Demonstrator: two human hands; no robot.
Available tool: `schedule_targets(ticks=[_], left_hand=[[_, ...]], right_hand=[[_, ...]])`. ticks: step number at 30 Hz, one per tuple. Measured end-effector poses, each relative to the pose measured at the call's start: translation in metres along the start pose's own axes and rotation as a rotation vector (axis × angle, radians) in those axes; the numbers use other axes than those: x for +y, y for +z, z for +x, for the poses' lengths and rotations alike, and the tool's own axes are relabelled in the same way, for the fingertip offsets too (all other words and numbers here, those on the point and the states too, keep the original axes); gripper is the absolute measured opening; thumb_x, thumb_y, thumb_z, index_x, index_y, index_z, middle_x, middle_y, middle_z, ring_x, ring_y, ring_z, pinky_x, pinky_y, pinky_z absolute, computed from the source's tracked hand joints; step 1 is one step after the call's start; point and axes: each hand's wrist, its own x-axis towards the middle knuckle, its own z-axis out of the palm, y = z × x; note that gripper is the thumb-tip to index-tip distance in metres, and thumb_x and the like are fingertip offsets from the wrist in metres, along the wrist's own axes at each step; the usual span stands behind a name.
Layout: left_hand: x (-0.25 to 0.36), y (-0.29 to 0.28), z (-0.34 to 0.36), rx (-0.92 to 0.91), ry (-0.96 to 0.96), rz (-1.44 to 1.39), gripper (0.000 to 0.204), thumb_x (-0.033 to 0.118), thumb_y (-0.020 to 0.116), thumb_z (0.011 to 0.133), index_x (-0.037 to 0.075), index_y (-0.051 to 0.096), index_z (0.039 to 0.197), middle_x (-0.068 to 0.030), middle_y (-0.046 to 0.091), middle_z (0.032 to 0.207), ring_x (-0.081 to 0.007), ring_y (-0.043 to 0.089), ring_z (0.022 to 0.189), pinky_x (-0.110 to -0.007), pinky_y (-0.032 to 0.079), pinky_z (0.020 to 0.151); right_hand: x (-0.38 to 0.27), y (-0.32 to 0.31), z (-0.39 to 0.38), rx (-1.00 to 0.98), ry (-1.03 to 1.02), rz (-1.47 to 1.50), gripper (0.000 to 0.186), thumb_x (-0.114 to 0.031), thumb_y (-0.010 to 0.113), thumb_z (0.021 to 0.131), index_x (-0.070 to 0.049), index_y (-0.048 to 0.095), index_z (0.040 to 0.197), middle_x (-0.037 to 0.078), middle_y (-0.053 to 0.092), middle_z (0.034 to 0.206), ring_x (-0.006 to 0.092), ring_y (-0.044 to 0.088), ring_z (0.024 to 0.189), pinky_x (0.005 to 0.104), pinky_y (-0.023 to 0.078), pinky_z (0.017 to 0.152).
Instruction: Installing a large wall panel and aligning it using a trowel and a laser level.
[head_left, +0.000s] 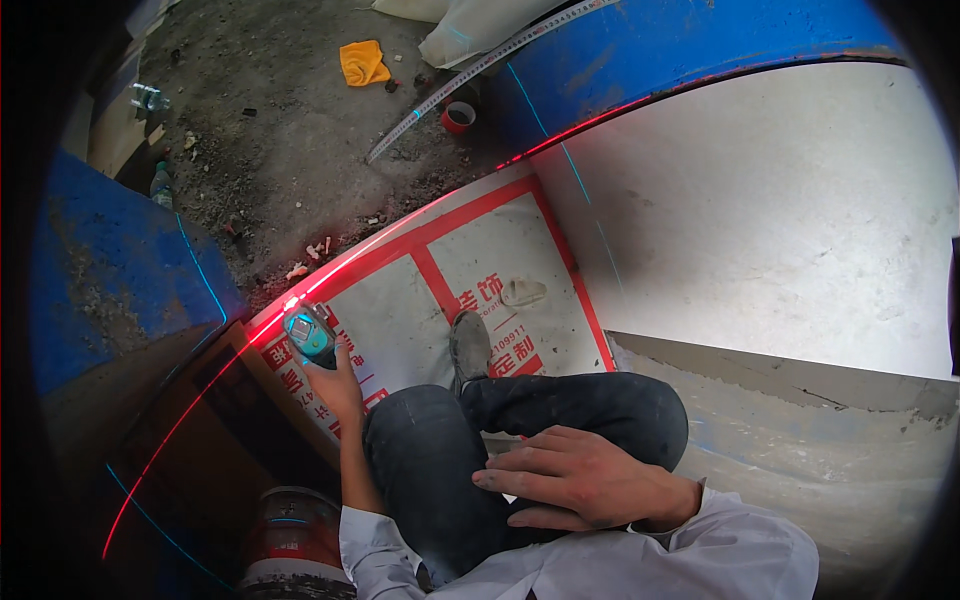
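Note:
My left hand (338, 385) is wrapped round a teal-and-black laser distance meter (311, 337) with a small screen. The meter is held above the left end of a white sheet printed in red (385, 315), which lies under my feet. A bright red spot glows just beyond its top. Over my bent legs rests my right hand (575, 478), its fingers apart and nothing in them. My dark trousers (425, 460) and one grey shoe (470, 345) show between the hands.
Red and cyan laser lines cross the floor and blue walls (110, 270). A white panel (770, 190) is at right. Beyond the sheet are a measuring strip (465, 77), a red round container (458, 118), an orange cloth (364, 63) and rubble. A bucket (293, 540) stands lower left.

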Motion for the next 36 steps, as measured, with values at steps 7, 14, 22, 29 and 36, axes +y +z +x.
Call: schedule_targets(ticks=[7,14,22,29,36], left_hand=[[0.01,0.007,-0.001,-0.039,-0.083,0.001,0.085,0.025,0.087,0.102,-0.006,0.043,0.169,-0.0277,0.065,0.155,-0.0367,0.068,0.136,-0.044,0.048,0.119],[-0.002,-0.01,-0.001,-0.017,-0.031,0.085,0.102,0.034,0.095,0.093,-0.004,0.043,0.172,-0.0294,0.065,0.153,-0.0406,0.068,0.135,-0.05,0.049,0.119],[0.012,-0.014,0.004,-0.04,-0.104,-0.032,0.121,0.043,0.095,0.091,-0.008,0.026,0.177,-0.0324,0.039,0.179,-0.0449,0.043,0.165,-0.048,0.034,0.136],[0.009,-0.018,0.004,-0.02,-0.06,-0.039,0.12,0.041,0.095,0.092,-0.009,0.025,0.177,-0.0326,0.038,0.18,-0.0445,0.04,0.167,-0.048,0.033,0.137],[0.017,-0.014,0.001,-0.036,-0.099,0.032,0.124,0.036,0.097,0.088,-0.007,0.022,0.178,-0.0345,0.047,0.172,-0.0469,0.052,0.157,-0.051,0.041,0.131]], right_hand=[[0.003,-0.003,-0.005,0.007,0.015,0.007,0.06,-0.04,0.074,0.11,-0.013,0.059,0.163,0.012,0.071,0.142,0.032,0.071,0.125,0.0469,0.056,0.111],[0.0,-0.006,0.008,0.01,0.021,0.007,0.059,-0.034,0.085,0.1,-0.011,0.069,0.152,0.011,0.075,0.137,0.0321,0.074,0.12,0.0466,0.059,0.105],[-0.01,-0.007,0.011,0.01,0.08,0.017,0.06,-0.031,0.091,0.09,-0.009,0.075,0.143,0.011,0.078,0.134,0.0331,0.076,0.119,0.0473,0.06,0.102],[-0.014,-0.008,0.013,0.004,0.087,0.01,0.059,-0.031,0.091,0.091,-0.008,0.075,0.143,0.012,0.078,0.134,0.0334,0.076,0.119,0.0474,0.059,0.102],[-0.013,-0.007,0.011,0.016,0.102,-0.004,0.059,-0.031,0.091,0.09,-0.007,0.075,0.142,0.013,0.079,0.134,0.034,0.076,0.118,0.0474,0.059,0.101]])
